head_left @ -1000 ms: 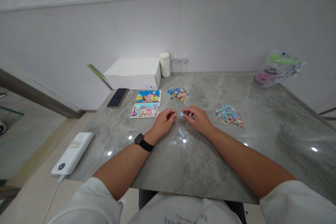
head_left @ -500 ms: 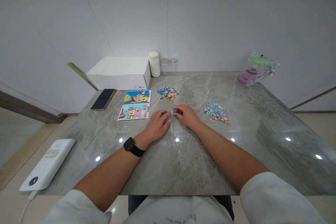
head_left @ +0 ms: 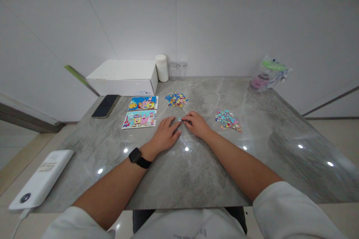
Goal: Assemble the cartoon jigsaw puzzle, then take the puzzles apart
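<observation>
Small light-blue puzzle pieces lie between my two hands at the middle of the table; how many are there is too small to tell. My right hand has its thumb and fingertips pinched at their right edge. On the left, my left hand rests on the tabletop with fingers stretched out, its index fingertip close to the pieces. Beyond the hands lies a pile of blue and yellow puzzle pieces. A second pile, of light-blue and pink puzzle pieces, is right of my right hand.
Two cartoon picture cards lie left of my hands, beside a phone. Behind stand a white box, a white bottle and two clear jars. A bagged cup is far right, a white power bank near left.
The view has shifted slightly, so everything appears a little further left. My right fingertips have shifted slightly at the small pieces; my left hand stays nearly in place.
</observation>
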The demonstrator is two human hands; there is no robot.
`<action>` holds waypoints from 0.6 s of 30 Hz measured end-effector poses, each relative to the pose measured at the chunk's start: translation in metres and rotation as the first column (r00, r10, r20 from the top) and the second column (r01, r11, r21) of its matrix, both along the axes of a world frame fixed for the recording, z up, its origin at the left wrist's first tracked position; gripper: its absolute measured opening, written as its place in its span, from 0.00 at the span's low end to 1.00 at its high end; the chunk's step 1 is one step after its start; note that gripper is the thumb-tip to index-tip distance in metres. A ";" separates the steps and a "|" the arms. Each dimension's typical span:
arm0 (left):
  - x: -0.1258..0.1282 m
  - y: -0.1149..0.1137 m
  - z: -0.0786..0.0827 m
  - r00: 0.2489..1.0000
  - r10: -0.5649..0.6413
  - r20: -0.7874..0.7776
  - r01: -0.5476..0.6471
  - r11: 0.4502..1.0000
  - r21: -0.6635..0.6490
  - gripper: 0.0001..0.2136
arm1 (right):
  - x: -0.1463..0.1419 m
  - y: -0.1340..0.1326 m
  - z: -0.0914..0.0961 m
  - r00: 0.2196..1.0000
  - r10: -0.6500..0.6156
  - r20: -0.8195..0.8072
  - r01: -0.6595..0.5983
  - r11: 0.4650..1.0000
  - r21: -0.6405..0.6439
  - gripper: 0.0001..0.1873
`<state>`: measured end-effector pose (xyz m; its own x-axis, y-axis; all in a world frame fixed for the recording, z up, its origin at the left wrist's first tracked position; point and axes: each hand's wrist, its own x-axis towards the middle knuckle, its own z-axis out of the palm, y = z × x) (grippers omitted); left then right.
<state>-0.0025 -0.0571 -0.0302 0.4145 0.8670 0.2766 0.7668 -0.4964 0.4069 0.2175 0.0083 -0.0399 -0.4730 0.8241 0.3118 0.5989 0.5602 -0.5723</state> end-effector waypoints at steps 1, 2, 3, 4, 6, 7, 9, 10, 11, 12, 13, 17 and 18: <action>0.000 0.000 0.000 1.000 -0.001 0.011 0.001 1.000 -0.001 0.21 | 0.000 0.000 0.000 1.000 -0.001 0.003 0.001 1.000 0.001 0.14; 0.000 0.000 -0.001 1.000 -0.003 0.017 0.003 1.000 0.000 0.21 | 0.000 0.000 0.000 1.000 -0.001 0.006 0.001 1.000 0.001 0.14; -0.001 0.000 -0.001 1.000 -0.005 0.018 0.005 1.000 0.001 0.21 | 0.000 0.000 0.000 1.000 -0.002 0.008 0.002 1.000 0.001 0.14; -0.001 0.000 -0.001 1.000 -0.008 0.011 0.008 1.000 0.003 0.21 | 0.000 0.000 0.000 1.000 -0.002 0.010 0.002 1.000 0.001 0.14; -0.001 0.000 -0.001 1.000 -0.016 -0.014 0.016 1.000 0.006 0.22 | 0.000 -0.001 0.000 1.000 0.004 0.013 -0.004 1.000 0.000 0.13; -0.002 0.000 0.000 0.999 -0.020 -0.027 0.020 1.000 0.007 0.22 | 0.001 -0.001 0.001 1.000 0.009 0.013 -0.009 1.000 0.000 0.13; -0.002 0.000 0.000 0.999 -0.024 -0.038 0.025 1.000 0.009 0.22 | 0.001 -0.001 0.002 1.000 0.017 0.009 -0.017 1.000 -0.009 0.14; -0.003 0.000 -0.001 0.999 -0.026 -0.035 0.027 1.000 0.010 0.22 | 0.001 -0.001 0.002 1.000 0.018 0.005 -0.018 1.000 -0.019 0.14; -0.003 0.001 -0.001 0.999 -0.028 -0.028 0.029 1.000 0.011 0.22 | 0.001 -0.001 0.003 1.000 0.014 -0.001 -0.014 0.999 -0.031 0.14; -0.004 0.001 -0.002 0.999 -0.031 -0.018 0.031 0.999 0.012 0.22 | 0.001 -0.001 0.004 1.000 0.009 -0.008 -0.010 0.999 -0.046 0.15; -0.004 0.002 -0.003 0.999 -0.032 -0.005 0.032 0.999 0.014 0.22 | 0.002 -0.001 0.004 1.000 0.004 -0.016 -0.005 0.998 -0.060 0.15; -0.006 0.004 -0.007 0.999 -0.034 0.031 0.033 0.999 0.026 0.22 | 0.003 0.000 0.005 0.999 -0.012 -0.048 0.007 0.995 -0.098 0.15; -0.006 0.004 -0.007 0.999 -0.035 0.029 0.034 0.999 0.029 0.22 | 0.003 0.000 0.005 0.998 -0.016 -0.056 0.010 0.994 -0.106 0.15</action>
